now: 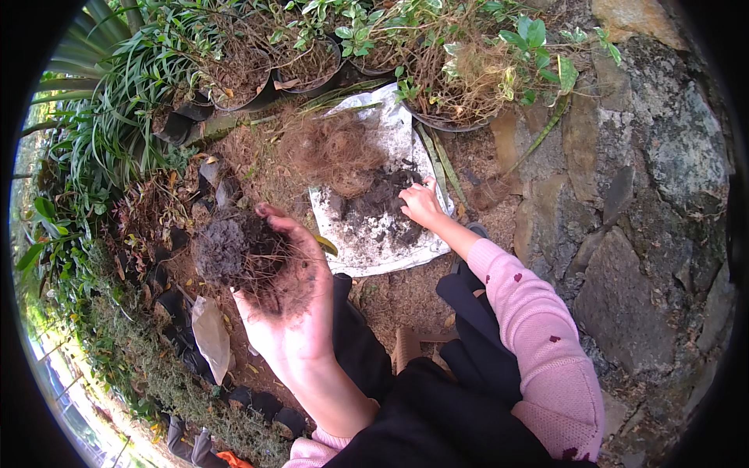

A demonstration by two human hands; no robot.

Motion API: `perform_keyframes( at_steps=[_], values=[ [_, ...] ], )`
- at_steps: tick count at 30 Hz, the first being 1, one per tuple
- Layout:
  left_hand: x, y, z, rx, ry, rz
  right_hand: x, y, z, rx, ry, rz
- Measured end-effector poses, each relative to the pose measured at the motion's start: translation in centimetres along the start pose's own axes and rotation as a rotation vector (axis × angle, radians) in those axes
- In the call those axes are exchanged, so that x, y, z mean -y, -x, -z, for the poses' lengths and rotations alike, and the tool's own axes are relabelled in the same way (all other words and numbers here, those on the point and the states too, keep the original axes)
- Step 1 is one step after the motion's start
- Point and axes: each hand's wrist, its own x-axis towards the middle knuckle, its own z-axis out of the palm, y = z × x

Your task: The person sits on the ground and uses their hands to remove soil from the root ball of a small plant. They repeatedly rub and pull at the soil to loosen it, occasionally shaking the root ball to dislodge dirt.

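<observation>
My left hand (292, 312) is turned palm up at the left, its fingers curled around a clump of dark soil (224, 248). Brown coir fibre (273, 269) spreads from that clump across the palm. Farther off, my right hand (422, 204) reaches down to a heap of dark soil (386, 191), its fingers bent into the heap's right edge; the fingertips are partly hidden. The heap rests on a white sack (374, 261) spread on the ground. A loose bundle of brown coir (331, 148) lies at the sack's far left, touching the soil.
Black pots (312, 70) with leafy plants line the far side. On the right rises a stone wall (624, 288). Strap-leaved greenery (129, 117) and low shrubs border the left, where a pale scrap (211, 339) lies. A small wooden stool (409, 343) shows between my legs.
</observation>
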Motion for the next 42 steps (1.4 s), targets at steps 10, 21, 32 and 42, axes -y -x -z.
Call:
perform_keyframes(
  at_steps=[10, 21, 32, 42],
  values=[
    [0.2, -0.4, 0.3, -0.037, 0.043, -0.036, -1.3, 0.4, 2.4, -0.169, 0.135, -0.116],
    [0.5, -0.6, 0.0, -0.132, 0.127, 0.023, -0.9, 1.4, 7.5, 0.041, 0.003, -0.171],
    [0.8, -0.7, 0.3, -0.097, 0.110, 0.039, -1.0, -0.2, 6.3, 0.360, -0.295, -0.384],
    [0.5, -0.4, 0.1, -0.111, 0.135, 0.047, -0.5, 2.2, 0.7, 0.107, 0.256, -0.267]
  ],
)
